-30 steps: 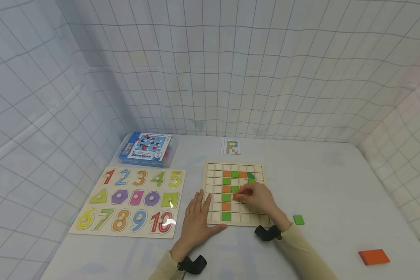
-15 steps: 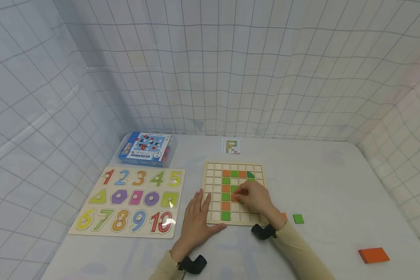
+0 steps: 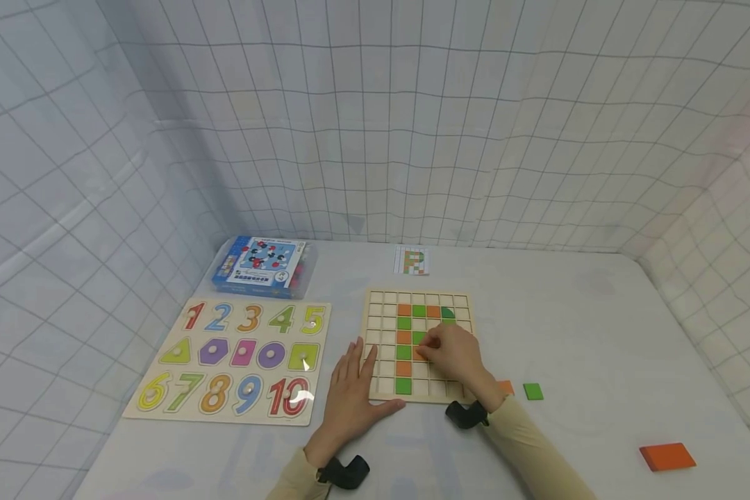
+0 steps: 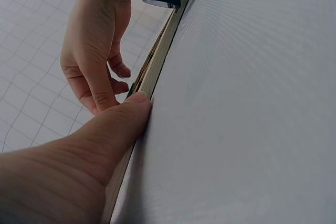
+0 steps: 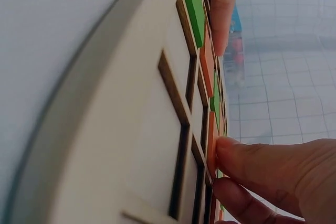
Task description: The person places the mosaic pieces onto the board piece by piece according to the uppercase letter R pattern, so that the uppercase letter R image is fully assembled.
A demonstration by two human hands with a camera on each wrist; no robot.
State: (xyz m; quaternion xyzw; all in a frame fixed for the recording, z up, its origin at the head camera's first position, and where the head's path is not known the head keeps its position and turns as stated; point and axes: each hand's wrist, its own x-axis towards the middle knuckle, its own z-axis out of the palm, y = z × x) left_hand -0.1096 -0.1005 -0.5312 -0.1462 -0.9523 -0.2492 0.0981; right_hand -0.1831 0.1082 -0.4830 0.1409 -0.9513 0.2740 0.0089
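A wooden grid board (image 3: 384, 298) lies flat on the table, with orange and green square tiles in several cells and a dark green quarter-round piece (image 3: 448, 312) toward the far right. My right hand (image 3: 455, 353) is over the board's middle, thumb and fingertips pinching an orange square tile (image 5: 212, 141) at its cell, beside a green tile (image 3: 403, 352). Fingers partly cover that tile in the head view. My left hand (image 3: 348, 399) rests with fingers extended along the board's left side, its thumb (image 4: 134, 106) against the near edge.
Right of the board lie a loose green tile (image 3: 533, 392), an orange tile (image 3: 506, 387) partly behind the right wrist, and an orange block (image 3: 667, 457). A number puzzle board (image 3: 231, 361) and a plastic box (image 3: 262, 267) occupy the left. A pattern card (image 3: 412, 261) lies behind the grid.
The orange tile, tilted in the right fingers a second ago, now lies lower at its cell. The right forearm has shifted slightly left, uncovering another orange tile. The left hand stays put.
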